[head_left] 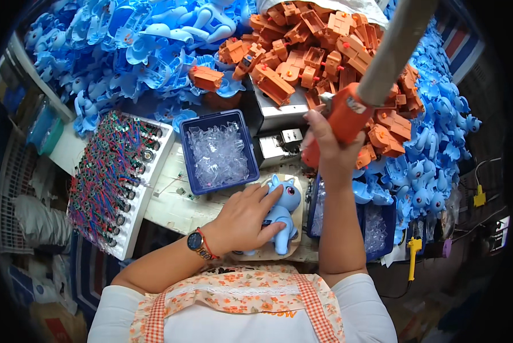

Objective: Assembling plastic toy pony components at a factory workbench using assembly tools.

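Note:
A light-blue plastic toy animal (285, 208) lies on a pale wooden jig (296, 243) at the bench's near edge. My left hand (246, 217) presses flat on the toy's body, fingers spread; a watch sits on that wrist. My right hand (325, 146) is raised above the bench and grips the orange handle of a hanging power screwdriver (348, 114), whose grey sleeve (396, 46) runs up to the top right. The tool's tip is hidden behind my hand.
A blue bin of clear plastic parts (219, 151) stands left of the toy, another blue bin (376, 223) right. A white tray of wired circuit boards (116, 177) lies far left. Orange housings (319, 51) and blue toy shells (131, 51) pile at the back.

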Demonstrator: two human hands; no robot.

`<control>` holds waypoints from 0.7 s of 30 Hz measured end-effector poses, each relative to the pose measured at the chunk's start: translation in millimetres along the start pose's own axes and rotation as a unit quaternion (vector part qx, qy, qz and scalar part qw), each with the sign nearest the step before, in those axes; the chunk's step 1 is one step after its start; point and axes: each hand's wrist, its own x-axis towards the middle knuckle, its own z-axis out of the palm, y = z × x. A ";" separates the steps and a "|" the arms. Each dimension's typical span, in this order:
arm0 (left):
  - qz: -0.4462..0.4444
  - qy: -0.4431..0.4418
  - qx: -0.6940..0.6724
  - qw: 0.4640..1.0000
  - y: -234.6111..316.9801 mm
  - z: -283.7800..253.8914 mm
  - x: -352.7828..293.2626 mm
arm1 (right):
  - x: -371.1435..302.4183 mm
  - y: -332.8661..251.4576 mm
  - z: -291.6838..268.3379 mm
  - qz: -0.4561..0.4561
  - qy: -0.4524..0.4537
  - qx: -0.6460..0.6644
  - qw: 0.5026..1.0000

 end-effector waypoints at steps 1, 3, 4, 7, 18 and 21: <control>0.000 0.004 -0.013 1.000 -0.9 0.5 0.7 | -2.6 -11.7 -3.9 0.041 -0.001 -0.011 0.999; 0.007 0.015 -0.032 0.999 -3.6 2.3 1.8 | -10.2 -23.1 -13.2 0.038 0.003 -0.013 0.999; 0.018 0.028 -0.027 0.999 -5.7 4.8 0.5 | -15.3 -28.7 -17.0 0.060 -0.009 -0.008 0.998; 0.033 0.041 -0.021 0.998 -7.9 5.2 1.9 | -24.7 -31.2 -24.7 0.064 -0.028 -0.002 0.998; 0.021 0.024 -0.013 0.999 -6.0 3.8 -0.6 | -44.7 -27.9 -33.3 0.066 -0.026 0.047 0.996; 0.017 0.018 -0.018 1.000 -5.0 4.0 1.4 | -47.4 -19.4 -31.1 0.055 -0.016 0.041 0.998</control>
